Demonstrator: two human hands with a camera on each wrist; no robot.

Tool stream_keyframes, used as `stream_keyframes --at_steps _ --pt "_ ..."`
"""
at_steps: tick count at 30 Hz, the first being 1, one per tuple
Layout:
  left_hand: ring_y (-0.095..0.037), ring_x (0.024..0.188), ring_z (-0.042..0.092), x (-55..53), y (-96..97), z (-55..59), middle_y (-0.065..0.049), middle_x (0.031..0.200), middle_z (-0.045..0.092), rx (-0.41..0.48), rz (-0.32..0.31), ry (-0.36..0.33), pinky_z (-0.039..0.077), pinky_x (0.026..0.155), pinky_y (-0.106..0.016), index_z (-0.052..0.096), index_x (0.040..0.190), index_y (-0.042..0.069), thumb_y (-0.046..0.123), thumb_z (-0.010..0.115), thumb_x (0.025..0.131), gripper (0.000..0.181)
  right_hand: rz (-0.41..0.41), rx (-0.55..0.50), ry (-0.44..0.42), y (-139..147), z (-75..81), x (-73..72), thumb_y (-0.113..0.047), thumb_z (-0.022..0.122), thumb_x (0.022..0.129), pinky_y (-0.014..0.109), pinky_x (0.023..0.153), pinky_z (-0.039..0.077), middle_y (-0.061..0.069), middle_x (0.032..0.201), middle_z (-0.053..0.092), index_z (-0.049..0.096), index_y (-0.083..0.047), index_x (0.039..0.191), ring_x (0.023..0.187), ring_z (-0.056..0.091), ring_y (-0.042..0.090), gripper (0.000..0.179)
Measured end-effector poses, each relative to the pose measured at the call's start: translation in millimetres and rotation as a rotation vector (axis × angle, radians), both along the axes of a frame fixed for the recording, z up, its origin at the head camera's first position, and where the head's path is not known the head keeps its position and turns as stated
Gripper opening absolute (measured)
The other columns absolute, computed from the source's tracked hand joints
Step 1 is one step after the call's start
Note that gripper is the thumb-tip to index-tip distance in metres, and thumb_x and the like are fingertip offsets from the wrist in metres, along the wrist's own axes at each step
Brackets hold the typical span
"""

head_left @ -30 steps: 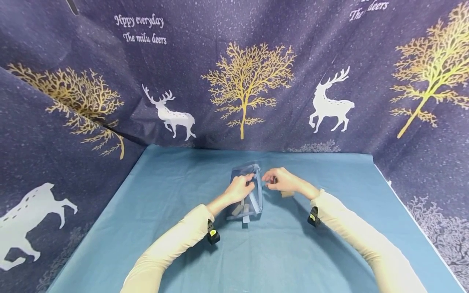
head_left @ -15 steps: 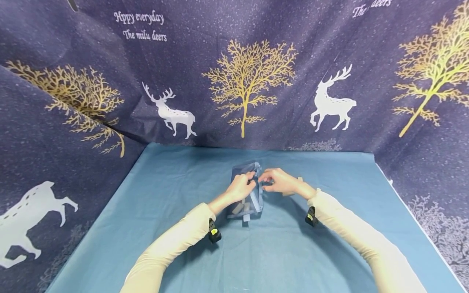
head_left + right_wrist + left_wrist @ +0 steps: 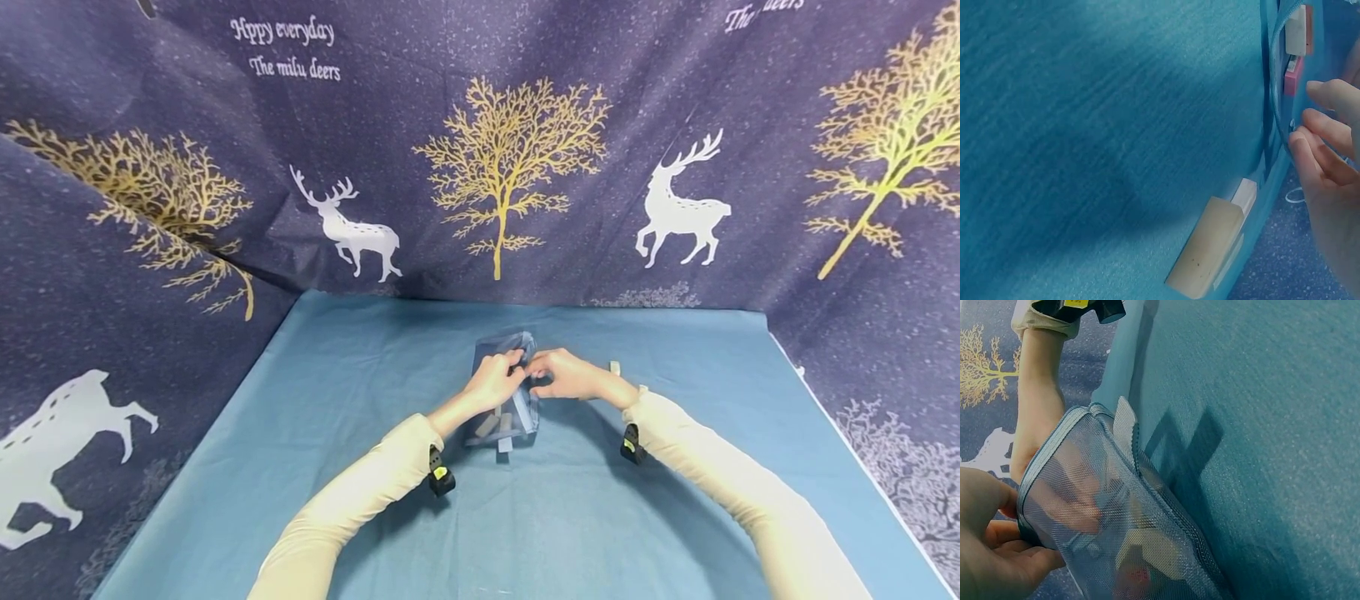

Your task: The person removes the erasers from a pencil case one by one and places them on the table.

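Note:
A blue-grey mesh zip pouch (image 3: 517, 429) lies on the cloth with small blocks inside. In the left wrist view I see a cream block (image 3: 1160, 553) through the mesh; a pink block (image 3: 1293, 76) shows in the right wrist view. My left hand (image 3: 491, 383) is at the pouch's far part, its thumb and fingers gripping the edge. From the right, my right hand (image 3: 562, 375) has its bent fingertips at the zip side, close to the left hand. They appear to pinch that edge; the exact contact is partly hidden. A pale tab (image 3: 1125, 428) sticks out at one end.
Outside the pouch, a beige block (image 3: 1207, 247) lies on the blue cloth (image 3: 600, 517) beneath the right forearm, with a small white piece (image 3: 1245, 194) beside it. A patterned dark curtain (image 3: 450, 275) rises behind the table's far edge.
My right hand has moved left, closing the gap to the pouch's zip edge. A pale piece near its wrist has come into view. The left hand stays on the pouch.

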State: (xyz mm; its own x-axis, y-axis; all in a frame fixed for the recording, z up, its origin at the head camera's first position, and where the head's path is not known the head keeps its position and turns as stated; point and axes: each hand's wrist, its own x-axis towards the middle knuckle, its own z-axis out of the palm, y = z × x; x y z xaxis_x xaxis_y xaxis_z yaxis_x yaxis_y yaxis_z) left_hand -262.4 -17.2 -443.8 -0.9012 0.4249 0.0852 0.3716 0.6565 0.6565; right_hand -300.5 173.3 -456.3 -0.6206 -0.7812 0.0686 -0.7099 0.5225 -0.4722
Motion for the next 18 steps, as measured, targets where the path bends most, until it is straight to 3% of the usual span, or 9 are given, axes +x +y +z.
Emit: stream_keyframes --at_steps 5,12,18 --pt "-0.004 0.031 0.020 0.0 -2.3 1.3 -0.019 0.136 0.045 0.011 0.002 0.010 0.022 0.031 -0.017 0.043 0.134 -0.001 0.014 0.041 0.089 0.047 0.017 0.034 -0.067 -4 -1.6 -0.1 -0.024 0.067 0.082 0.028 0.081 0.051 0.007 0.107 0.061 0.064 -0.011 0.110 0.093 0.063 0.017 0.031" --pt "-0.005 0.032 0.019 -1.7 -1.1 6.7 -0.019 0.135 0.046 0.015 0.043 0.019 0.022 0.032 -0.017 0.047 0.131 0.000 0.008 0.042 0.088 0.044 0.050 0.090 -0.049 -7 -3.1 -2.0 -0.029 0.071 0.078 0.024 0.079 0.051 0.003 0.100 0.061 0.064 -0.014 0.109 0.091 0.063 0.014 0.034" --pt "-0.003 0.031 0.018 2.6 -3.8 11.1 -0.017 0.134 0.048 0.019 0.060 0.008 0.021 0.032 -0.017 0.049 0.130 0.002 0.009 0.043 0.089 0.043 0.089 0.109 -0.055 -9 -6.3 -3.8 -0.027 0.072 0.078 0.028 0.082 0.050 0.006 0.102 0.060 0.061 -0.013 0.115 0.094 0.061 0.017 0.041"
